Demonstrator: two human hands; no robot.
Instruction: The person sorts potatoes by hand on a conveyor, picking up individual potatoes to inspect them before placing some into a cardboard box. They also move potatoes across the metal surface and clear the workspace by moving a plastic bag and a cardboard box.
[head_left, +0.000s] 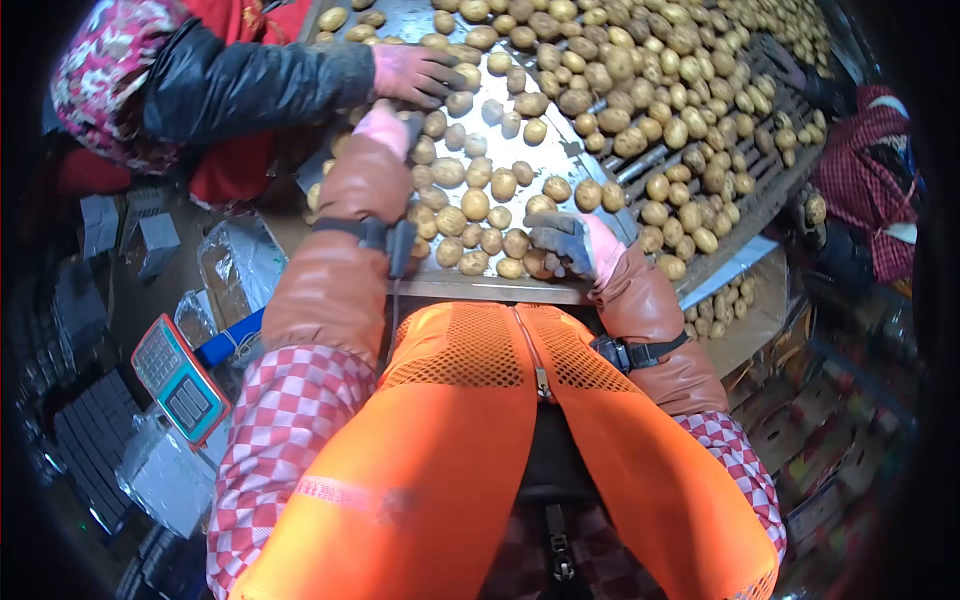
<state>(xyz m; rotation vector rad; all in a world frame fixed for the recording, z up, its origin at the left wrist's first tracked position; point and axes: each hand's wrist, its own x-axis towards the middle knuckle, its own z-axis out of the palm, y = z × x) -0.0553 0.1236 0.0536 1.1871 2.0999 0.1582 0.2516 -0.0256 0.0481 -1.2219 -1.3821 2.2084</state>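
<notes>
Many potatoes (448, 172) lie spread over the metal sorting table (500, 92) in front of me. My left hand (392, 130), in a pink and grey glove, is at the table's left side beside the potatoes. It is smeared by motion and its fingers are partly hidden, so its grip cannot be made out. Near the front edge, my right hand (568, 243), in a grey-palmed glove with a pink cuff, has its fingers bent round a potato (536, 264). Another potato (540, 205) lies just above those fingers.
A co-worker's pink-gloved hand (415, 75) rests by potatoes close above my left hand. A slatted chute (640, 165) heaped with potatoes stands right, with another person (865, 190) beyond. A digital scale (180, 380) sits at lower left; more potatoes (725, 305) lie below the chute.
</notes>
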